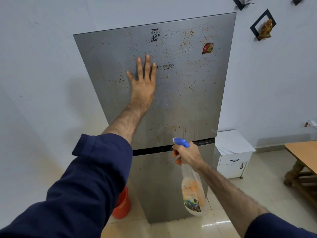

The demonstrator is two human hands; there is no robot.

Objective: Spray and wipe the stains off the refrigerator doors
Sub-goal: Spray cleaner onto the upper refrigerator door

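Observation:
A grey two-door refrigerator stands against the wall. Its upper door [188,93] is speckled with brown stains and wet droplets, with drips near its lower edge. The lower door [154,182] looks smeared. My left hand [143,78] lies flat on the upper door beside the brand logo, fingers spread, holding nothing. My right hand [187,156] grips the neck of a clear spray bottle [193,191] with a blue trigger head, level with the gap between the doors, nozzle pointing at the fridge. No cloth is in view.
A red bucket [122,203] sits on the tiled floor left of the fridge. A white cabinet [233,152] stands to the right, and a wooden table [303,155] beyond it. Black wall shelves [262,24] hang at the upper right.

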